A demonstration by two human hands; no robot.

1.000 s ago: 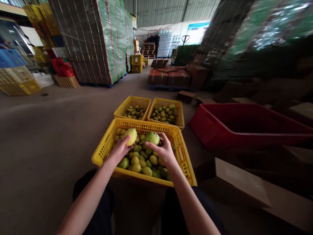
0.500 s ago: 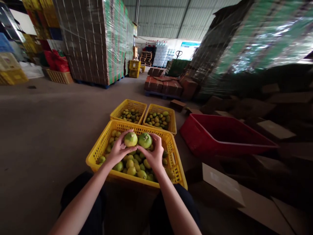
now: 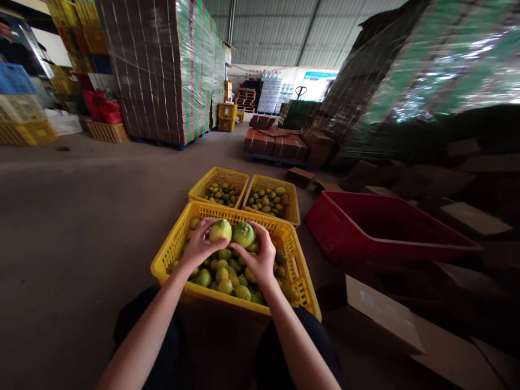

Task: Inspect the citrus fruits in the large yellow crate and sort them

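Held side by side over the near yellow crate are two lemons. My left hand is closed round a yellow-green lemon, thumb below and fingers behind it. In my right hand is a greener lemon, its stem end turned towards me. The two fruits are close together, with a narrow gap between them. Below my hands, a heap of loose green and yellow lemons fills the lower part of the crate; my hands and wrists hide some of it.
Two smaller yellow crates of similar fruit, a left one and a right one, stand just beyond. A red tub and cardboard boxes lie to the right. Wrapped pallet stacks rise farther back. A person stands far left.
The view has shifted slightly, so everything sits a little further right. The lemon in my left hand has turned and shows more yellow. Both hands keep their hold.
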